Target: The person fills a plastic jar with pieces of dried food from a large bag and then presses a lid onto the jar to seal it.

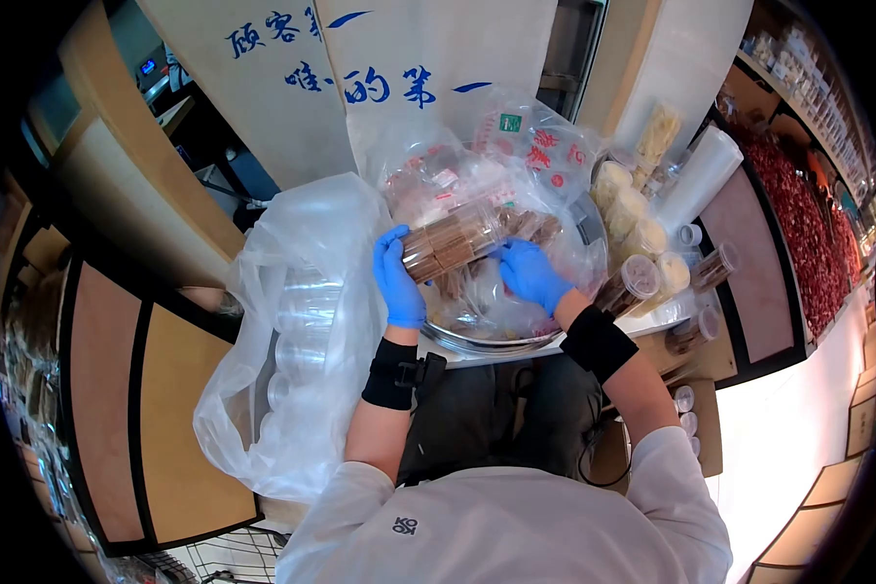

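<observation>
While the left hand (399, 282) closes round one end of the clear jar (455, 240), lying sideways above the metal basin (477, 343), the right hand (532, 275) meets its other end, clasp unclear; likely light, stiff, slick; best gripped at the ends.

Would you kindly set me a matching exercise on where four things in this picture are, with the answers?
Things:
1. jar of brown sticks
2. big clear bag
3. metal basin
4. red dried goods

Places:
A. far right of the view
B. on the counter, below both hands
C. gripped by the left hand, with the right hand at its other end
D. at the person's left side, beside the counter

Pairs: 1-C, 2-D, 3-B, 4-A
</observation>
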A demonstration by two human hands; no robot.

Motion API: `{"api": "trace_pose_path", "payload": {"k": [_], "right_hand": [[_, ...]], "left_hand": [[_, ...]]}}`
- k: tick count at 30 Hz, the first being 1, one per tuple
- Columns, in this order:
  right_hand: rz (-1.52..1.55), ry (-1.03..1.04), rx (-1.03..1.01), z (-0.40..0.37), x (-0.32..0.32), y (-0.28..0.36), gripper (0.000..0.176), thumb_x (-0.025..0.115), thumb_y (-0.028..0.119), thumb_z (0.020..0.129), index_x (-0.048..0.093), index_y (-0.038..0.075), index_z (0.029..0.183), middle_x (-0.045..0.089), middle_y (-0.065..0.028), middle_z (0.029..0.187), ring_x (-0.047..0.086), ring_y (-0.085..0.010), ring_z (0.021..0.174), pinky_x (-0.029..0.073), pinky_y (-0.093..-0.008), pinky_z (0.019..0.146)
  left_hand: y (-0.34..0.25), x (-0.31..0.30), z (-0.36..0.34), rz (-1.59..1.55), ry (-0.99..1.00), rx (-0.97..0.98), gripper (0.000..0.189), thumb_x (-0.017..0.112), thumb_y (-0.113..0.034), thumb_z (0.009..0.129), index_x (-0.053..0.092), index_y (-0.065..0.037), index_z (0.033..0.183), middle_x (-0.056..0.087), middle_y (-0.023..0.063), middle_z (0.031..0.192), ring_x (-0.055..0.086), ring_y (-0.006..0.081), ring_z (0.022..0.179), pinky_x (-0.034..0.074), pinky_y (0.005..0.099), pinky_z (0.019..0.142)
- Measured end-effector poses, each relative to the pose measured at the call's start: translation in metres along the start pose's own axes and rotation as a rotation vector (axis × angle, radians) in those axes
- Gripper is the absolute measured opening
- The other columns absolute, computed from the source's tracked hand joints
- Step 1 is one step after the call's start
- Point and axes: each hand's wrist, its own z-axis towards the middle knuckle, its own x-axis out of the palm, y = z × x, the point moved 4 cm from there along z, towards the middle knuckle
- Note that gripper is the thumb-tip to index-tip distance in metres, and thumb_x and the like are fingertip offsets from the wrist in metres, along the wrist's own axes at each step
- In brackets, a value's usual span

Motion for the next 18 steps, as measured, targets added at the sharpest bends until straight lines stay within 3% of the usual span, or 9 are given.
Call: {"api": "trace_pose_path", "payload": {"k": [1,2,4,11,13,14,16,17,18], "right_hand": [[0.059,0.154,0.109,-0.001,0.005,-0.003,0.035,0.048,0.014,0.082,0.057,0.005,0.115,0.057,-0.0215,0.099,0.059,-0.0384,0.088,0.047,-0.0459,0.081],[0.062,0.153,0.107,0.0,0.007,-0.001,0.035,0.048,0.014,0.082,0.057,0.005,0.115,0.057,-0.0215,0.099,0.059,-0.0384,0.088,0.047,-0.0459,0.081],[0.153,0.019,0.335,0.0,0.007,-0.006,0.031,0.046,0.015,0.086,0.059,0.004,0.111,0.057,-0.0223,0.097,0.058,-0.04,0.086,0.048,-0.0455,0.079],[0.276,-0.115,0.194,-0.008,0.035,-0.042,0.029,0.053,0.021,0.087,0.059,0.001,0.107,0.058,-0.0204,0.097,0.061,-0.0361,0.077,0.05,-0.042,0.071],[0.498,0.113,0.39,-0.009,0.042,-0.045,0.032,0.061,0.024,0.084,0.06,-0.001,0.104,0.06,-0.0182,0.093,0.061,-0.0317,0.074,0.049,-0.0389,0.072],[0.497,0.116,0.389,-0.011,0.04,-0.042,0.032,0.061,0.024,0.084,0.06,-0.001,0.104,0.06,-0.0182,0.093,0.061,-0.0317,0.074,0.049,-0.0389,0.072],[0.375,0.082,0.372,-0.012,0.019,-0.024,0.031,0.067,0.022,0.081,0.061,-0.001,0.101,0.063,-0.014,0.088,0.061,-0.0229,0.072,0.049,-0.0332,0.071],[0.376,0.084,0.37,-0.011,0.017,-0.022,0.031,0.067,0.022,0.081,0.061,-0.001,0.101,0.063,-0.014,0.088,0.061,-0.0229,0.072,0.049,-0.0332,0.071],[0.476,-0.083,0.376,-0.01,0.009,-0.023,0.028,0.068,0.019,0.081,0.061,0.0,0.102,0.063,-0.0109,0.086,0.06,-0.0189,0.071,0.048,-0.0305,0.07]], "left_hand": [[0.0,-0.001,0.001,0.021,0.003,0.026,0.032,0.046,-0.032,0.089,0.058,-0.009,0.109,0.059,0.0036,0.096,0.06,0.0131,0.073,0.045,0.0242,0.042],[0.001,-0.002,0.001,0.043,0.006,0.051,0.032,0.046,-0.032,0.089,0.058,-0.009,0.109,0.059,0.0036,0.095,0.06,0.013,0.073,0.045,0.0241,0.042],[0.001,-0.002,0.001,0.036,0.015,0.049,0.033,0.046,-0.032,0.089,0.058,-0.009,0.109,0.059,0.0035,0.096,0.06,0.0129,0.073,0.045,0.024,0.042],[-0.009,0.006,-0.006,0.022,0.052,0.011,0.032,0.047,-0.032,0.088,0.059,-0.009,0.108,0.059,0.0027,0.097,0.059,0.0122,0.074,0.044,0.0238,0.043],[-0.012,0.008,-0.007,-0.002,0.045,-0.003,0.028,0.047,-0.026,0.089,0.06,-0.008,0.105,0.058,0.0025,0.096,0.057,0.0111,0.074,0.045,0.0231,0.045],[-0.013,0.009,-0.009,-0.026,0.038,-0.016,0.024,0.046,-0.021,0.09,0.061,-0.007,0.102,0.058,0.0023,0.095,0.055,0.01,0.075,0.045,0.0224,0.046],[-0.013,0.01,-0.009,-0.017,0.028,-0.034,0.024,0.046,-0.021,0.09,0.061,-0.007,0.102,0.058,0.0024,0.095,0.055,0.0101,0.076,0.045,0.0225,0.047],[-0.013,0.01,-0.009,-0.006,0.024,-0.053,0.024,0.046,-0.021,0.09,0.061,-0.007,0.102,0.058,0.0025,0.095,0.055,0.0101,0.076,0.045,0.0227,0.047],[-0.013,0.01,-0.009,-0.006,0.021,-0.052,0.024,0.046,-0.021,0.09,0.061,-0.007,0.102,0.058,0.0025,0.095,0.055,0.0101,0.076,0.045,0.0227,0.047]]}}
